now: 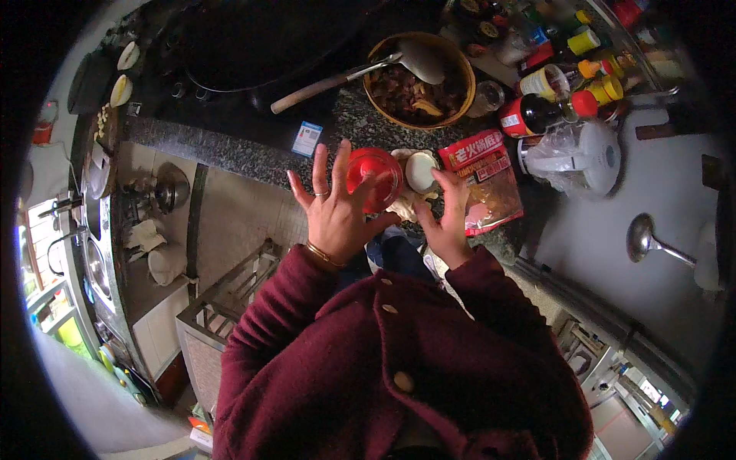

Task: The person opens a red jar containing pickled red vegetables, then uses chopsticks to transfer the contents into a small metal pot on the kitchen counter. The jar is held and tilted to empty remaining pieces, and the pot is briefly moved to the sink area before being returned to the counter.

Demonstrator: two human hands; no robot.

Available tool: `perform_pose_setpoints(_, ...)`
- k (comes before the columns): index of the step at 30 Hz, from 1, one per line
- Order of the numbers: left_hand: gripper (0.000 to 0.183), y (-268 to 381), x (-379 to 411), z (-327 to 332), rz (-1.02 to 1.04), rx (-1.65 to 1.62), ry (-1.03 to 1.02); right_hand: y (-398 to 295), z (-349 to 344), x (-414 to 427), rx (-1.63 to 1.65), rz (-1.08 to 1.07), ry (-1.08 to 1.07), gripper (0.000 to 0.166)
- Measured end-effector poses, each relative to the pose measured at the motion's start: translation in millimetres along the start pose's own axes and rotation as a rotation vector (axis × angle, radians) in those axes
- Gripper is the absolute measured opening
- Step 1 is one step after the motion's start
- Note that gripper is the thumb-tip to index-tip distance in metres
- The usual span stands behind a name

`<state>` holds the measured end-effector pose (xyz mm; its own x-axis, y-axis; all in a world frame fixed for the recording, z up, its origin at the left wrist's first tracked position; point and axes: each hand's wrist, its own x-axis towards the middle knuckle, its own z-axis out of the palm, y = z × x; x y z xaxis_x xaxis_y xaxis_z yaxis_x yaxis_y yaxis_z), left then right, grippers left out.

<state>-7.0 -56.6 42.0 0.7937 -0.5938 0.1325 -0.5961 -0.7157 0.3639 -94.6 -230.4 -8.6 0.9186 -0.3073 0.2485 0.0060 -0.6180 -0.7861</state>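
Observation:
My left hand (339, 215), with a ring on one finger, is spread over the near left side of a round red plastic lid or container (376, 172). Close to the fingertips of my right hand (448, 221) is a small white round cap or dish (421, 172); whether they touch it is hard to tell. A crumpled pale cloth (404, 208) lies under and beside the white piece. To the right rests a red printed food packet (489, 184). Beyond them stands a yellow-rimmed bowl (472, 86) of dark cooked food, with a wooden-handled metal spatula (422, 60) laid across it.
A large dark wok (241, 89) is at the back left. A glass jar (489, 98), a red-capped dark sauce bottle (532, 115) and a white-lidded jug (595, 158) crowd the right. A metal ladle (639, 238) lies farther right. The granite counter edge (230, 152) runs along the left.

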Motion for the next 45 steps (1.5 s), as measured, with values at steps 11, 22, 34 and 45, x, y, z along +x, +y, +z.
perform_pose_setpoints(11,0.067,0.3,-1.5,-0.9,0.002,-0.035,0.013,-26.6,3.4,10.3,0.104,-0.007,-0.033,0.046)
perform_pose_setpoints(22,0.067,3.5,5.8,-40.4,0.065,0.064,-0.103,-11.8,1.1,-5.9,0.093,0.062,-0.036,0.045)
perform_pose_setpoints(34,0.029,7.6,14.9,-156.0,0.667,-1.055,-0.386,3.0,0.7,-29.7,0.184,0.26,-0.008,0.044)
perform_pose_setpoints(45,0.036,43.7,-41.1,-119.2,0.432,-1.769,-0.077,9.1,1.4,-30.3,0.214,0.308,-0.026,0.037)
